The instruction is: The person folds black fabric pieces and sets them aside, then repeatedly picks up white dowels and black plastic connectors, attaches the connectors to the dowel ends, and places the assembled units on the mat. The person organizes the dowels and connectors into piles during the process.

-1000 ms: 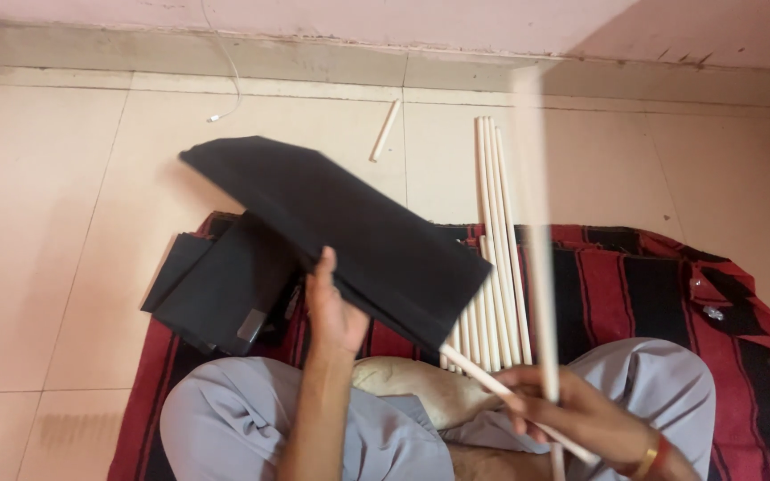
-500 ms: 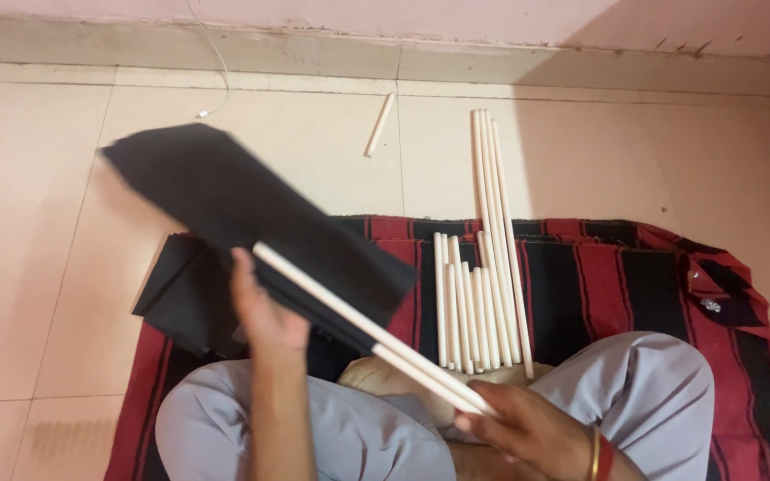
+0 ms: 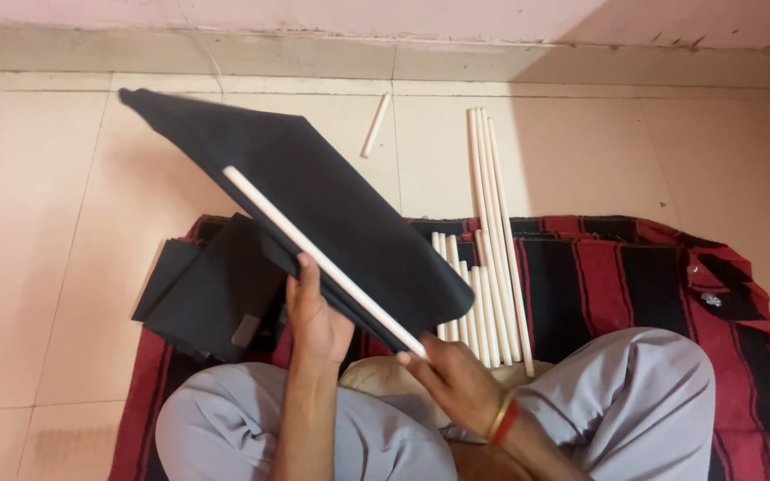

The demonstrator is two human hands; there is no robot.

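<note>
Left hand (image 3: 314,321) grips the lower edge of a folded black cloth (image 3: 314,205) held up over the striped mat (image 3: 652,267); right hand (image 3: 452,374) is clenched on the near end of a white rod (image 3: 314,254) lying along the cloth. Looks like the step of fitting rod to cloth, rod about in line with the edge. Next move likely needs the cloth held steady and the rod kept straight; spare rods (image 3: 483,249) lie right of the cloth.

Striped blanket (image 3: 652,276) — loose rods (image 3: 483,232)
</note>
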